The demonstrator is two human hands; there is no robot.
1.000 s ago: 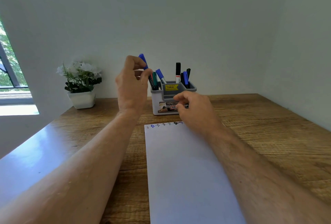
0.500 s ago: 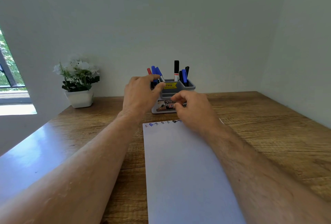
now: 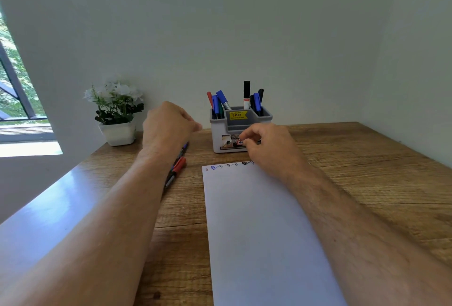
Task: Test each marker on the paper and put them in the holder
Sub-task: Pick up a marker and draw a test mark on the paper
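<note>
Hovered the left hand [image 3: 168, 124] above the desk [image 3: 354, 173], left of the holder [image 3: 241, 132], fingers loosely curled, holding nothing visible. Sat the right hand [image 3: 266, 146] low in front of the holder, fingertips bunched near its label; could not tell whether anything was pinched there. Stood several markers [image 3: 221, 102] upright in the holder's left and right compartments: red, blue, black. Lay more markers [image 3: 177, 166] loose on the desk under the left wrist, a red cap showing. Lay the paper [image 3: 256, 232] flat between the forearms, small test scribbles [image 3: 228, 165] along its far edge. Stood a plant [image 3: 116, 112] off left by the wall.
</note>
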